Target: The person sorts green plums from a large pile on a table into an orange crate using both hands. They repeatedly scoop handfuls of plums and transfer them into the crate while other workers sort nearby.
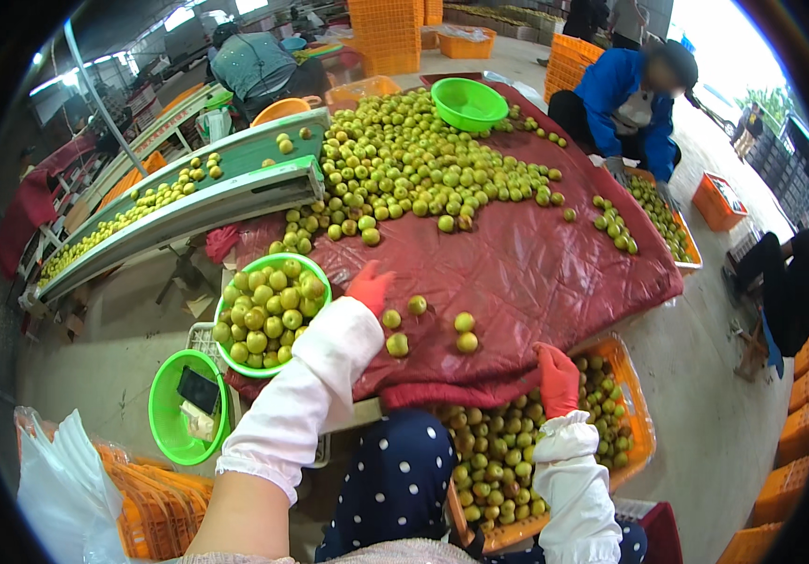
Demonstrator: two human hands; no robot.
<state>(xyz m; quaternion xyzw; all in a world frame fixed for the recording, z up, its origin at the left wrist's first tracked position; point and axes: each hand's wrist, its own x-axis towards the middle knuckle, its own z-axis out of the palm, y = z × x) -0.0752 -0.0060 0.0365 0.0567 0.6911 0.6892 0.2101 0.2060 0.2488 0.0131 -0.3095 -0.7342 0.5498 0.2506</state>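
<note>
Both my hands wear orange-red gloves, with white sleeves over the forearms. My left hand (370,287) is over the dark red padded cover (536,273), fingers apart and with no fruit visible in it. It is beside a few loose round yellow-green fruits (397,344) and to the right of a green basin (326,293) heaped with the same fruit. My right hand (558,380) is at the cover's near edge, fingers stretched toward it, above an orange crate (637,404) full of fruit. No fruit shows in that hand; its palm side is hidden.
A large fruit pile (404,160) covers the table's far side, with an empty green basin (469,103) on it. A conveyor (226,193) reaches the table from the left. A person in blue (611,94) works over another crate (696,252). A green bucket (162,414) holds a phone.
</note>
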